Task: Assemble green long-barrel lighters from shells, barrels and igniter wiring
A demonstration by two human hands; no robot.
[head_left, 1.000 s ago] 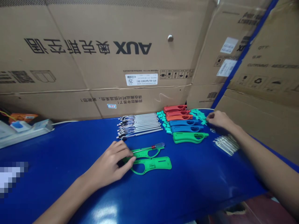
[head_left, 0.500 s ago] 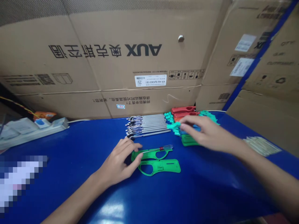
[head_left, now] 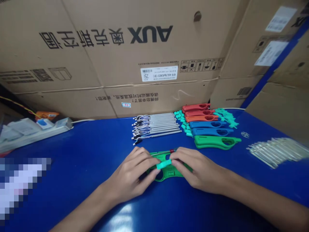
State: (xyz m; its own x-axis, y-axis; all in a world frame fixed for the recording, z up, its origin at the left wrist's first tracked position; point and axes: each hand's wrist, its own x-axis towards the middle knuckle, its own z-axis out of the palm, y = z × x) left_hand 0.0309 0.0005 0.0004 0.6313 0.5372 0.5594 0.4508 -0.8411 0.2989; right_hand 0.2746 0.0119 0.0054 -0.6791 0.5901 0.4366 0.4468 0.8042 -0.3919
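Both left hand (head_left: 131, 175) and right hand (head_left: 198, 169) pinch teal piece (head_left: 163, 165) over green shell (head_left: 169, 174); metal tubes (head_left: 159, 125) behind.

I count six finished handles in the row: three red handles (head_left: 198, 112), two blue handles (head_left: 210, 128) and one green handle (head_left: 214, 142). Two hands, left hand (head_left: 131, 175) and right hand (head_left: 198, 170), meet on one teal clip (head_left: 164, 165) over one green shell (head_left: 169, 174). Metal tubes (head_left: 156, 125) — roughly nine. The loose teal clips (head_left: 227, 116) and clear tubes (head_left: 275, 149) are heaps I cannot count.
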